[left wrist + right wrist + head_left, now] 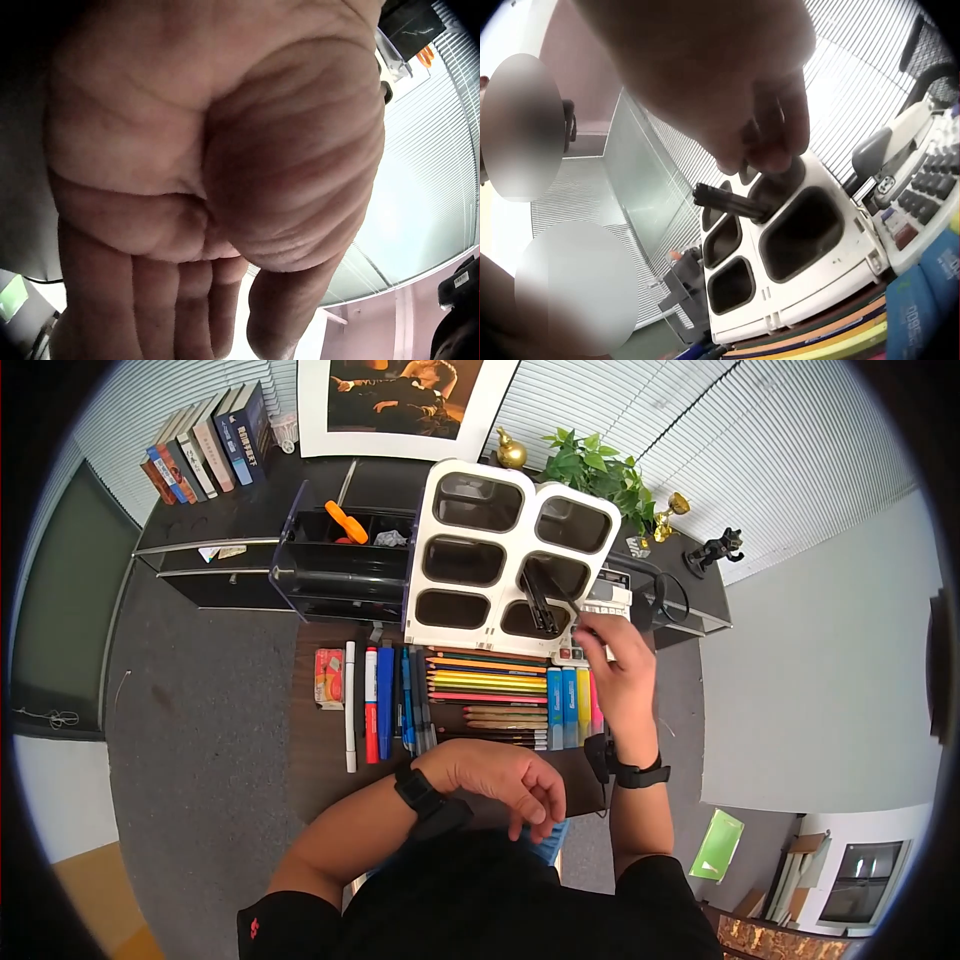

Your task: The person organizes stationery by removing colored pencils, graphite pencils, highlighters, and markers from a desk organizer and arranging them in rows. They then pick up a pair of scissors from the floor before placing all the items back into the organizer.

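My right hand [622, 665] is at the lower right of a white organizer [480, 550] with several dark compartments, its fingertips pinching a thin dark pen [574, 606] that slants toward the middle right compartment. Several black pens [537, 600] stick up from that compartment and lean over the one below; they also show in the right wrist view as dark barrels [727, 201]. There, the curled fingers [769, 156] hang over the compartments and hide most of the held pen. My left hand [495, 780] hangs in front of my body with loosely bent fingers, holding nothing.
Pencils [490, 680] lie in a row on the dark table [320, 760], with blue boxes [562, 705], a red marker [371, 705] and a white marker [350, 705] beside them. A telephone [922, 180] stands right of the organizer, a black desk rack [345, 575] left of it.
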